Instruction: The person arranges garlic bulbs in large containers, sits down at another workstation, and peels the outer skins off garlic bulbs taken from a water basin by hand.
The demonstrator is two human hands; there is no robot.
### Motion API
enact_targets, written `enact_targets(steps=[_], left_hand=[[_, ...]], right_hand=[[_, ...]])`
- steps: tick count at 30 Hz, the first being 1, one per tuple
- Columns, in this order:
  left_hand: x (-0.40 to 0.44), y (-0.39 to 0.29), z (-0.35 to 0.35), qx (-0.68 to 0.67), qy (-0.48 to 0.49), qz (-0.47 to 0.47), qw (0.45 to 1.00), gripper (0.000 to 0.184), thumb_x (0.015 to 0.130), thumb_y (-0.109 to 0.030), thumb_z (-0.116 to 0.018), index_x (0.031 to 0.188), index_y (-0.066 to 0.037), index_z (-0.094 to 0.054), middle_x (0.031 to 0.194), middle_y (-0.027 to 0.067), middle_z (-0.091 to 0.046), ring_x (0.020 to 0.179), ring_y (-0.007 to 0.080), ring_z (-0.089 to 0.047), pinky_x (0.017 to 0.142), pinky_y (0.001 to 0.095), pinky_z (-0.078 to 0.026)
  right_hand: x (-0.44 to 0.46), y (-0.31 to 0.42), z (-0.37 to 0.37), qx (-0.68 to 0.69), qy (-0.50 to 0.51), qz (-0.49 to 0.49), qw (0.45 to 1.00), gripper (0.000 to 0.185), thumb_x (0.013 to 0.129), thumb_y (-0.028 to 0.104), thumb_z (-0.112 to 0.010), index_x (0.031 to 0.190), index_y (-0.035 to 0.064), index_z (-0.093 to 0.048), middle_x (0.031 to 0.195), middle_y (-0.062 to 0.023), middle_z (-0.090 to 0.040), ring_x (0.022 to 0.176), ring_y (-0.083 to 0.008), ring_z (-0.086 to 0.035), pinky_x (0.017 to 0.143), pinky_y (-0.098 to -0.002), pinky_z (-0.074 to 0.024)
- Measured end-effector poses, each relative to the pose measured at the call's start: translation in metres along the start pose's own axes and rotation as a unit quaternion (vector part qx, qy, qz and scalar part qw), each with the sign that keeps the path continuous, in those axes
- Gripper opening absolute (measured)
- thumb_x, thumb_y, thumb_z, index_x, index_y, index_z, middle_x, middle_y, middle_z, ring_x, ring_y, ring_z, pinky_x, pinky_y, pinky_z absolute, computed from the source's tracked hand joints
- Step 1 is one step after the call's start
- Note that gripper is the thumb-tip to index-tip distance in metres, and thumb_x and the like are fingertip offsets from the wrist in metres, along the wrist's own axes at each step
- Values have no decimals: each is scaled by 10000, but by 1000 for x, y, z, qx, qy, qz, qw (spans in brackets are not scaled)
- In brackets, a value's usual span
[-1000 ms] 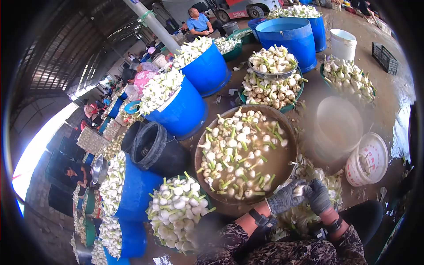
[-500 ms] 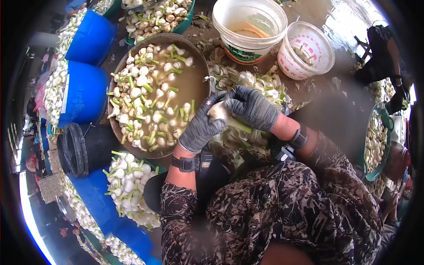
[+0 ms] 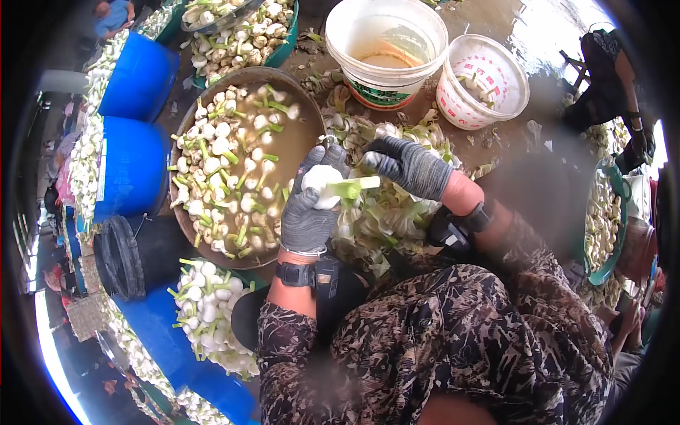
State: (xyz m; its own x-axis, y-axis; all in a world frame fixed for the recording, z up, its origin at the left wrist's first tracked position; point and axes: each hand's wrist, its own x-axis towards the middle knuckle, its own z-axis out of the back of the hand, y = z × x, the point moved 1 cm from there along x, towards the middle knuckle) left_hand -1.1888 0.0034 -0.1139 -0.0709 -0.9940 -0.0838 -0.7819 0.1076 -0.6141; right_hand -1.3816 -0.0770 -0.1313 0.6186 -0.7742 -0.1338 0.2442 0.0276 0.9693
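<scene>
My left hand (image 3: pixel 310 221), in a grey knit glove, is closed around a white garlic bulb (image 3: pixel 321 184). Its cut green stem (image 3: pixel 354 187) points right, toward my other hand. My right hand (image 3: pixel 416 168), gloved too, is apart from the bulb with its fingers curled together; a small pale spot shows at the fingertips, too small to name. Below both hands lies a heap of stripped garlic skins and leaves (image 3: pixel 386 230). Left of them, a wide round tub (image 3: pixel 185 232) holds murky water and many stemmed garlic bulbs (image 3: pixel 219 159).
Beyond the heap stand a large white bucket (image 3: pixel 388 78) and a smaller white bucket with red print (image 3: pixel 483 106). Blue tubs (image 3: pixel 134 166) and a black bucket (image 3: pixel 152 244) line the left. White bulbs (image 3: pixel 212 304) are piled near my left elbow. Another person's arm (image 3: pixel 627 81) shows at right.
My hands have separated: the left moved slightly left and down with the garlic bulb, and the right drew off it. The bulb now looks whiter and cleaner than before.
</scene>
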Motion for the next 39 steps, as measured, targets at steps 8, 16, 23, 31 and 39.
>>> enact_targets(steps=[8, 16, 23, 31, 39], left_hand=[[6, 25, 15, -64, -22, 134, 989, 564, 949, -378, -508, 1366, -10, -419, 1339, 144, -499, 1234, 275, -474, 1088, 427, -345], [4, 7, 4, 675, 26, -77, 733, 489, 928, -184, -589, 1362, -34, -423, 1312, 115, -514, 1178, 190, -533, 993, 323, -442], [-2, 7, -5, 156, 4, -14, 988, 728, 848, -293, -711, 1448, -88, -354, 1303, 85, -510, 1205, 213, -493, 1014, 373, -436], [6, 14, 4, 546, -20, -119, 829, 632, 870, -154, -627, 1412, -4, -340, 1329, 142, -487, 1241, 239, -458, 1080, 359, -342], [-17, 7, 6, 225, -128, -55, 964, 333, 950, 14, -492, 1282, -2, -503, 1186, 77, -604, 1109, 132, -568, 965, 263, -454]], right_hand=[[-9, 31, -30, 126, 5, 127, 984, 416, 851, 170, -724, 1218, 48, -570, 1030, -60, -652, 944, -131, -577, 875, -295, -472], [0, -2, -7, 176, -71, 131, 973, 220, 927, 163, -620, 1108, 43, -657, 954, -42, -674, 873, -121, -620, 802, -259, -500], [21, -58, 30, -221, -266, -171, 922, 707, 903, 489, -577, 1412, 50, -360, 1093, -247, -628, 967, -316, -636, 880, -304, -486], [43, -6, -29, 546, 1, -158, 823, 512, 948, 492, -479, 1127, 21, -571, 970, -129, -644, 879, -256, -627, 773, -426, -552], [138, 14, 44, 582, -72, -74, 807, 834, 912, 674, -337, 1410, 6, -303, 1372, -267, -438, 1005, -315, -620, 764, -455, -548]])
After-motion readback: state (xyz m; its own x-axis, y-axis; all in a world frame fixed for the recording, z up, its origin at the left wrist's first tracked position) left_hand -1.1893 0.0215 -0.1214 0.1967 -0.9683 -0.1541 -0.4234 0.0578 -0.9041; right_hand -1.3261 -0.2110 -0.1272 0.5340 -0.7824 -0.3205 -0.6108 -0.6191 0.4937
